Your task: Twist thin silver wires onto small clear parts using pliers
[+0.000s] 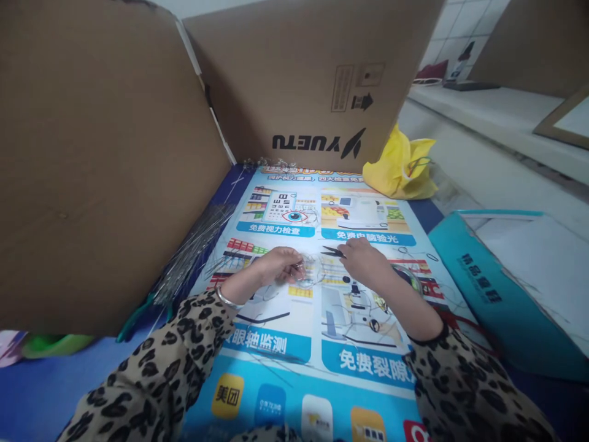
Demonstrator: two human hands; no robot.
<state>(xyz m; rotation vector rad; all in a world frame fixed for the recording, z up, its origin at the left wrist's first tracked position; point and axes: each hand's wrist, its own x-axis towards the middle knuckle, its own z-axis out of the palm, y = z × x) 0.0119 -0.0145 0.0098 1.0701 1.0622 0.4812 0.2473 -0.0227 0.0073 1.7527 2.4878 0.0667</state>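
Thin wire (317,270), bent into loose loops, is pinched in the fingers of my left hand (283,265) above the middle of the printed poster (317,294). My right hand (365,261), a little to the right, is closed round small dark-tipped pliers (332,252). The pliers' jaws point left toward the wire and look slightly parted; they do not appear to touch it. The handles are hidden in my palm. Fine details of the wire are hard to make out.
Cardboard panels (294,80) stand behind and at left. A bundle of straight wires (188,252) lies at left, beside teal handles (133,319). At right are a yellow bag (398,162), a teal box (488,294), and a wire coil (408,276) by my right forearm.
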